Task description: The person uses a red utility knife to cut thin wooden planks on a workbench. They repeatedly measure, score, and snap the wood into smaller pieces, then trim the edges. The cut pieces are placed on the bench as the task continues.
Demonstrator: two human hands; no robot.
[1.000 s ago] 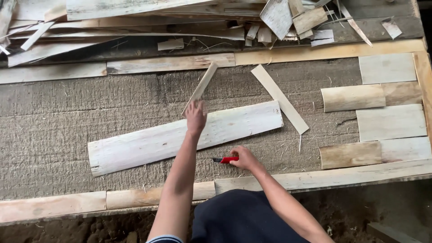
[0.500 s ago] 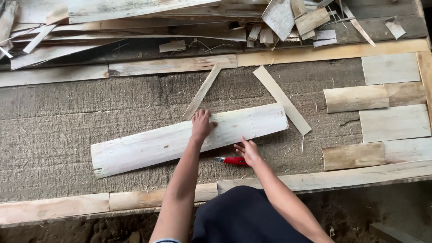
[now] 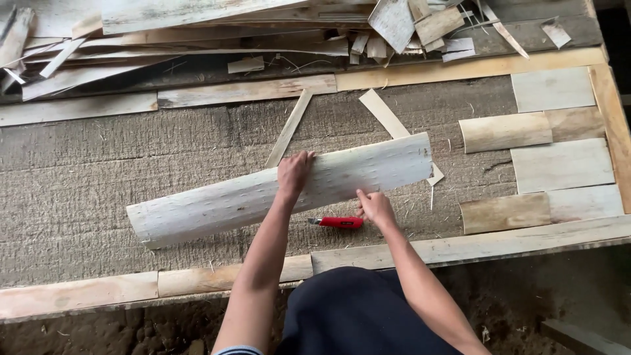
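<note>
A long pale curved sheet of bark or veneer (image 3: 217,200) lies slanted across the rough brown mat (image 3: 92,164). My left hand (image 3: 294,172) presses flat on the sheet near its middle. My right hand (image 3: 374,207) pinches the sheet's near edge with its fingertips. A red utility knife (image 3: 336,222) lies on the mat just left of my right hand, not held.
Two narrow pale strips (image 3: 289,128) (image 3: 391,125) lie beyond the sheet. Several cut rectangular pieces (image 3: 559,164) are laid in rows at the right. Wooden boards (image 3: 473,246) frame the mat, and a heap of scrap strips (image 3: 197,39) lies along the far side.
My right hand has let go of the red knife and moved up onto the sheet's near edge. My left hand has slid onto the sheet, which has shifted slightly.
</note>
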